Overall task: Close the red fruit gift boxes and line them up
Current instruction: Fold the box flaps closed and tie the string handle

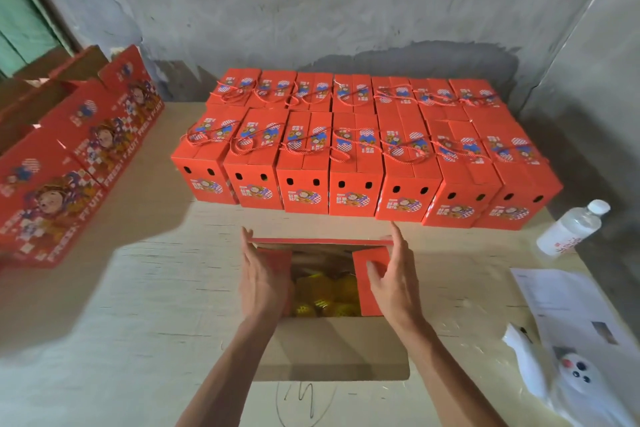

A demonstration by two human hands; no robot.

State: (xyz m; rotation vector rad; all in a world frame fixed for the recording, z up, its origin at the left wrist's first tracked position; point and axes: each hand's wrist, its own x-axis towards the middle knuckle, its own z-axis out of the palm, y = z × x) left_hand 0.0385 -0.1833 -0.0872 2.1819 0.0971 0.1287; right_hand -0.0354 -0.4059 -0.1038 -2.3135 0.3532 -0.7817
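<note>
far left of the bench point(145, 288): a stack of open red boxes point(69, 163), side panels reading "fresh fruit" in repeating print with a cartoon figure; not yet closed.

centre near edge: the open box point(322, 274) in hand, just in front of the closed rows, yellow net-wrapped fruit point(322, 295) visible inside. left hand point(261, 282) lies flat with straight fingers on the left inner flap point(277, 263), pressing it inward; not gripping. right hand point(394, 282) is also flat, fingers extended along the right side, thumb on the right inner flap point(369, 277); not curled round anything. the far flap point(322, 241) is partly down, the near brown flap point(332, 350) lies out toward the person.

step, as i read it: folding in the side flaps. next probably needs both side flaps held flat over the fruit, then the long flaps brought together, then the box slid to the rows.

behind: two rows of closed boxes point(363, 149), seven each as far as i can count, packed side by side, cord handles on top, small logo panels i can't read.

right: a water bottle point(571, 229) lying down, red label unreadable; a printed sheet point(568, 302), text too small; a white plastic item point(568, 378) at the corner. a pen scribble point(304, 399) on the bench near the bottom edge, not legible.
</note>
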